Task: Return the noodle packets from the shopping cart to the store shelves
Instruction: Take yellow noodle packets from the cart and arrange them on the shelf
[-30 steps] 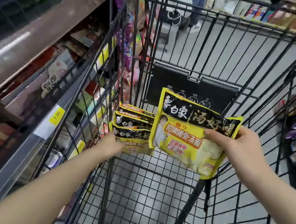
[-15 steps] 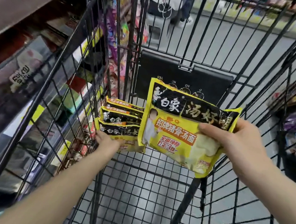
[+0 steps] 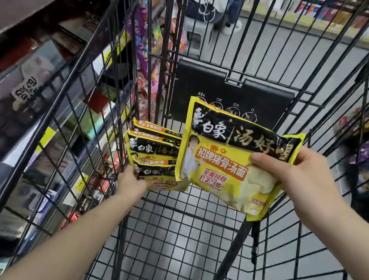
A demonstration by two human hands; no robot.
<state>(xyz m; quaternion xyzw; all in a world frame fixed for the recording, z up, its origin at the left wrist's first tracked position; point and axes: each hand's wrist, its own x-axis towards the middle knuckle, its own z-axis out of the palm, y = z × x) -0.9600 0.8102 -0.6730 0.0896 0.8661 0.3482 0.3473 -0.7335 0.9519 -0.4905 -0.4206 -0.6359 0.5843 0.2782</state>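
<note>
Both arms little moved, right grip pinching noodle packet, left grip holding stacked packets.

Right hand grips noodle packet; left hand holds packet stack inside cart

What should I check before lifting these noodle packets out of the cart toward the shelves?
1. Right hand grips the single noodle packet, thumb across its front: ok.
2. Left hand holds the stack of packets by its lower edge: ok, though the fingers are hidden behind it.
3. All stacked packets secured in that grip: cannot tell.
4. Both loads lifted clear of the cart floor: ok.
5. Cart's left wall stands between the hands and the store shelves; lift over it: not ok yet.
6. Free shelf slot for these packets: cannot tell.
</note>
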